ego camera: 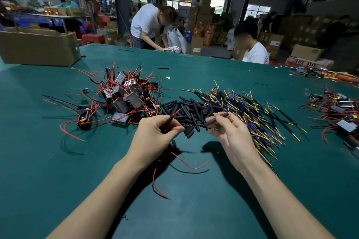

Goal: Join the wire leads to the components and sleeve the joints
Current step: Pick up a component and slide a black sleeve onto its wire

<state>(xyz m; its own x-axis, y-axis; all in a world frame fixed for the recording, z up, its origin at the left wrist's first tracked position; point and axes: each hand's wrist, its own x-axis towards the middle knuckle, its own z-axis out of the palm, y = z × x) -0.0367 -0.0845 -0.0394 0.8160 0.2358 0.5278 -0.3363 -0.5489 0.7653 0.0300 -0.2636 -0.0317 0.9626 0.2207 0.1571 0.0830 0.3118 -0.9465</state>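
While both hands sit low over the green tabletop (213,68), my left hand (155,134) pinches a black sleeve (168,122) with a red lead (175,113) poking out its far end. My right hand (231,132) pinches a second sleeved wire (218,117), fingertips curled round it. More red lead (186,163) trails from under the left hand onto the tabletop. Can't tell if the two ends are joined yet; the gap between the hands is over the dark tubing and too fine to read.

Loose tubing pile (186,110) lies just beyond my hands. Component pile (124,95), boxes with red and black leads, sits far left of it. Yellow-blue wire bundle (252,110) fans out to the right, touching the tubing. A cardboard box (38,46) is at the far left edge.

Handling, my guess: all very light. Leads are thin and floppy, so grip close to the bare tip or the end will wander. Sleeves look soft, smooth, likely slippery; pinch mid-length, lightly, so the bore doesn't flatten. Stripped strands probably fray if forced. Slide the sleeve along the lead, don't push from the far end.
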